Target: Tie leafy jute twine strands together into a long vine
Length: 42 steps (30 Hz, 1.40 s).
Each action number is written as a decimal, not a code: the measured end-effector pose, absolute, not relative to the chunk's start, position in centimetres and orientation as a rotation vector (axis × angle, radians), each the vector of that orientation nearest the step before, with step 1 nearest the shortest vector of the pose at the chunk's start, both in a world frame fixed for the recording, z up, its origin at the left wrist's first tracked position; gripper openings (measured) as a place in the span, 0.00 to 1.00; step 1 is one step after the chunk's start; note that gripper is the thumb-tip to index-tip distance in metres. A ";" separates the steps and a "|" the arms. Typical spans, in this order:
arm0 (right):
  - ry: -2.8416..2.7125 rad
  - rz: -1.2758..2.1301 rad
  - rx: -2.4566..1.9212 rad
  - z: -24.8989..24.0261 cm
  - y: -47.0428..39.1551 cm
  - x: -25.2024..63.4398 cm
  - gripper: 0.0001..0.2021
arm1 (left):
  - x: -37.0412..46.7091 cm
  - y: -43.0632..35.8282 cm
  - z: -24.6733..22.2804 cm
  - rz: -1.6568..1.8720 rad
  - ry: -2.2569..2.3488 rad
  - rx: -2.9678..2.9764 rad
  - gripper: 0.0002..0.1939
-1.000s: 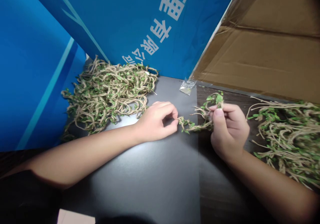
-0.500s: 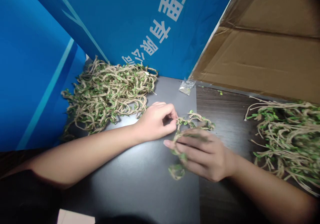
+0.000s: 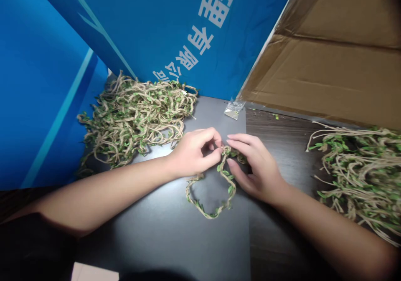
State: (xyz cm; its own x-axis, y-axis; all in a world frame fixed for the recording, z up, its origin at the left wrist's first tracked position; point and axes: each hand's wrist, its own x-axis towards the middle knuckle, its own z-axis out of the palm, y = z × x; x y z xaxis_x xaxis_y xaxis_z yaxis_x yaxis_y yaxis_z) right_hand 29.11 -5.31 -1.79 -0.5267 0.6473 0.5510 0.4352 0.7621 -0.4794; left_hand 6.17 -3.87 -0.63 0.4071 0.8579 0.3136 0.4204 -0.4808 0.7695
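A leafy twine garland [image 3: 232, 189], tan cord with small green leaves, lies in a loop on the grey mat. My left hand [image 3: 200, 151] pinches it at the top of the loop between thumb and fingertips. My right hand [image 3: 260, 168] is just to the right, thumb and fingers apart around the bunched part of the cord. Whether its fingertips touch the cord I cannot tell. Part of the garland is hidden behind the right hand and under the left.
A large heap of similar garlands [image 3: 140, 118] lies at the back left, and another pile [image 3: 360, 168] at the right. A small clear plastic bag [image 3: 234, 110] sits near the mat's back edge. Blue printed panels [image 3: 175, 18] and a cardboard sheet [image 3: 338, 72] stand behind.
My right hand has moved up and no longer carries the garland's strand. That strand now lies as a loop toward me on the mat. My left hand keeps its pinch in place.
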 end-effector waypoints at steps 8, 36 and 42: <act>-2.207 0.472 -0.881 -2.8 -4.8 29.0 0.12 | 6.1 -4.1 -0.7 0.976 0.973 2.062 0.05; -2.044 0.377 -1.140 -2.4 -4.7 29.0 0.08 | 6.2 -6.6 -1.5 0.292 0.569 2.821 0.37; -2.033 0.422 -1.155 -2.2 -4.6 29.1 0.07 | 4.1 -2.7 -0.8 0.127 0.898 2.897 0.37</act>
State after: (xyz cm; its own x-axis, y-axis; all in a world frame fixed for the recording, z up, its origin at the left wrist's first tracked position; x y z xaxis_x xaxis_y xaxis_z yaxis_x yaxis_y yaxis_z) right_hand 29.10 -4.56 -2.18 -0.3139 0.8390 0.4445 0.5927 0.5389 -0.5986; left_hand 4.13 -2.70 -0.76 0.8222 0.5671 0.0481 0.5583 -0.8201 0.1253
